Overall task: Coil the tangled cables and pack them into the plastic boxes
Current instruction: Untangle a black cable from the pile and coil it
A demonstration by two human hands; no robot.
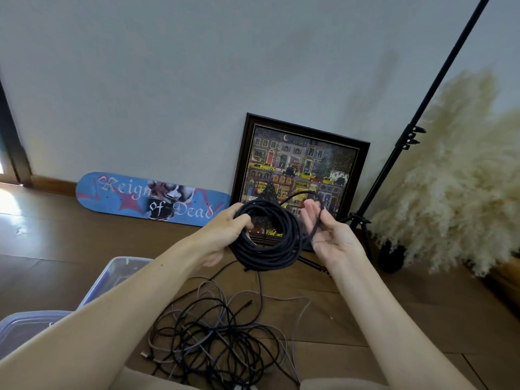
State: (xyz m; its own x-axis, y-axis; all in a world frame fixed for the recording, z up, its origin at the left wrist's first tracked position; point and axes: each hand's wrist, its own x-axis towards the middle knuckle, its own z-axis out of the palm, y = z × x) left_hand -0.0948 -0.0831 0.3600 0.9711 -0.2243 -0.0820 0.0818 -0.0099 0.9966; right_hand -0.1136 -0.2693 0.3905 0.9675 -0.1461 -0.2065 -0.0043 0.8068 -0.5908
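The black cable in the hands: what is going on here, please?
A person is coiling it. The left hand grips the black coil in the air, and the right hand pinches its loose strand, ready for another loop. A tangle of other cables lies on the floor below, not yet sorted. Two clear plastic boxes stand at the left; what they hold is hard to see.

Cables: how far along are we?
Done: one black coil nearly wound. In hand: left hand grips it, right hand pinches its loose end. Left: tangled pile on the floor is uncoiled; no coil visible in the plastic boxes, partly hidden by the arm.
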